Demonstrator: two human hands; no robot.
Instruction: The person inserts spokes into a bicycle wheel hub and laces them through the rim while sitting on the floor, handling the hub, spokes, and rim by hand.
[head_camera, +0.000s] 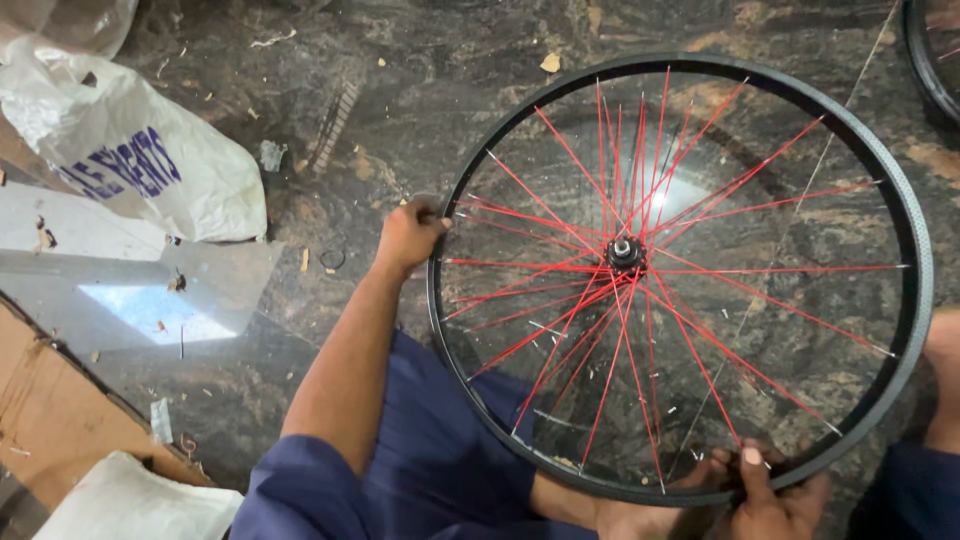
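The left hand (410, 232) is closed around the black rim of a bicycle wheel (915, 250), fingers curled over its outer edge on the side nearest the person's body. The right hand (765, 500) grips the rim too, at the wheel's near edge, with a thumb lying across the rim and fingertips pinched at the spot where a red spoke (700, 360) meets it. The wheel lies almost flat over the person's lap and the dark stone floor (400, 90), spanning the space between the two hands. Its thin red spokes run from the rim to a small metal hub (624, 252), which sits to the right of the left hand and above the right hand. Some spokes hang loose and crooked near the right hand. Well to the left of the left hand lies a white plastic bag (170, 170), with a clear plastic sheet (150, 300) below it and a piece of brown cardboard (60, 420) further down. Far beyond the right hand, at the upper corner, the edge of a second wheel (925, 70) shows
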